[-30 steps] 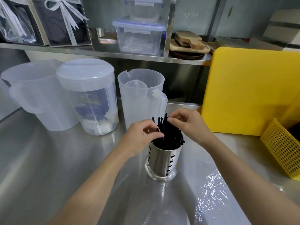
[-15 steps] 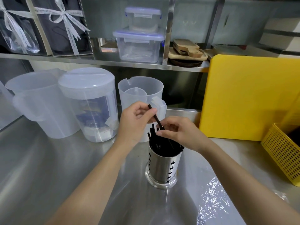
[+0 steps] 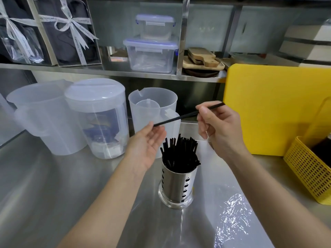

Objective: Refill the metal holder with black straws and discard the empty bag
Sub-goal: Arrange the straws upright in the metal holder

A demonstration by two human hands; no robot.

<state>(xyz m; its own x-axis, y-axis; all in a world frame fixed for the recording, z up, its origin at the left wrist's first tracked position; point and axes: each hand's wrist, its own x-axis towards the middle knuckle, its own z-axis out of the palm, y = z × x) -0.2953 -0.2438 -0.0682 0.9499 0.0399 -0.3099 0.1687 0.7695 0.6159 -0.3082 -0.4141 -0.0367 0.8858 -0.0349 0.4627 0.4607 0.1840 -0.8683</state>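
Note:
A perforated metal holder (image 3: 176, 188) stands on the steel counter, packed with several black straws (image 3: 180, 153) that stick up above its rim. My right hand (image 3: 217, 127) pinches one single black straw (image 3: 175, 119) above the holder, held nearly level. The straw's left tip rests against the fingers of my left hand (image 3: 147, 147), which is open, palm up, just left of the holder. The clear empty bag (image 3: 231, 217) lies crumpled on the counter to the right of the holder, under my right forearm.
Three translucent plastic jugs (image 3: 96, 117) stand behind and left of the holder. A yellow cutting board (image 3: 275, 108) leans at the right, with a yellow basket (image 3: 311, 169) beside it. A shelf (image 3: 107, 72) above carries boxes, lidded containers and wooden boards.
One straw has come out of the holder: my left hand lifted it, my right hand took it and raised it level. My left hand has opened.

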